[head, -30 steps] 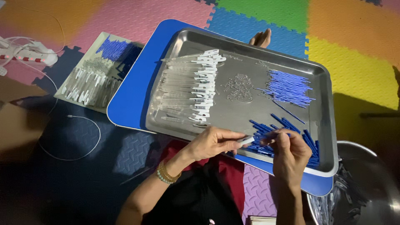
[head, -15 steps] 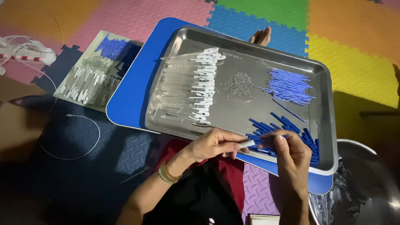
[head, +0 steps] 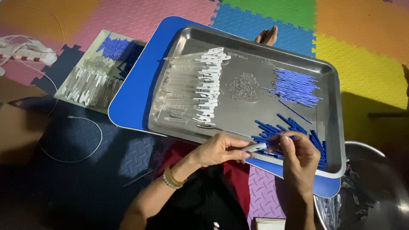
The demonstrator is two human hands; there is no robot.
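While fingers [head: 238,150] hide pen barrel [head: 257,147], tip unclear

Steel bowl [head: 375,187] cut by frame edge

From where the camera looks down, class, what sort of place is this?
Probably a home floor used for piecework assembly. Coloured foam puzzle mats cover the floor, and a steel tray of pen parts rests over the seated person's lap, both hands joining a piece.
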